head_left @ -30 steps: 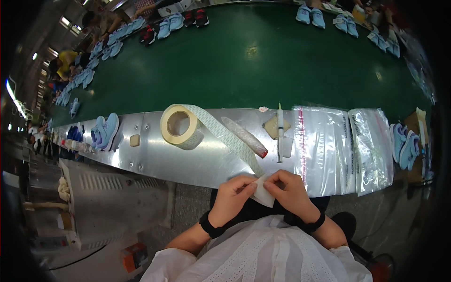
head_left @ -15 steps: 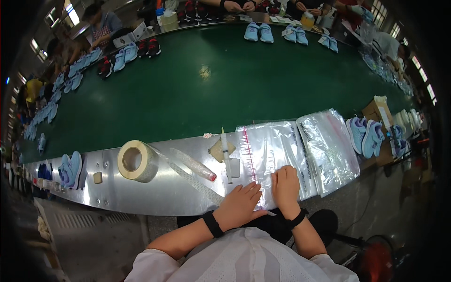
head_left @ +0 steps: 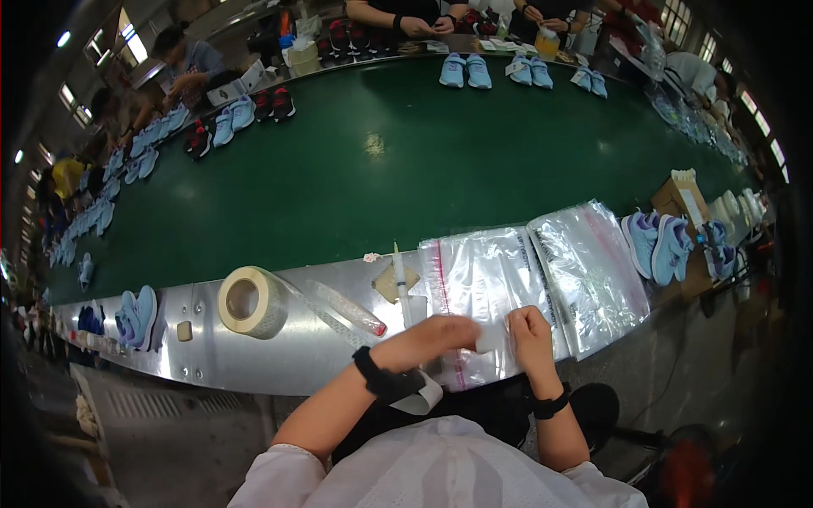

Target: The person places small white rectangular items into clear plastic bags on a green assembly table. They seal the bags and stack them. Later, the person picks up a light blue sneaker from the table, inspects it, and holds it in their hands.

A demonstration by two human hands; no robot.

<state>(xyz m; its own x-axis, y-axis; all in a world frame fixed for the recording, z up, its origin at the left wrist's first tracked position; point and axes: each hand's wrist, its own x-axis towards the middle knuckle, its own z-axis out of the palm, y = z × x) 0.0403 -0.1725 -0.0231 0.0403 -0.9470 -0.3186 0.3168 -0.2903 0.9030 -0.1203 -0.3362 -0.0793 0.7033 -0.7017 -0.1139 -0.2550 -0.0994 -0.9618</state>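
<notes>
My left hand, smeared by motion, reaches across the near part of a stack of clear plastic bags. A small whitish sticker shows at its bent fingertips. My right hand is closed just to the right, over the same stack, its fingers curled together; what they pinch is hidden. From a roll of pale stickers on the left, a strip runs under my left forearm, and its loose end curls at the table edge. A syringe lies left of the bags.
A second bag stack lies at right, beside light-blue shoes and a cardboard box. A clear tube with a red end lies by the roll. Beyond the metal ledge is a green belt; other people work around it.
My left hand has lifted off the bag's near edge and swung up and right, toward my right hand. My right hand's fingers have curled closed. The strip's loose end now shows below my left wrist.
</notes>
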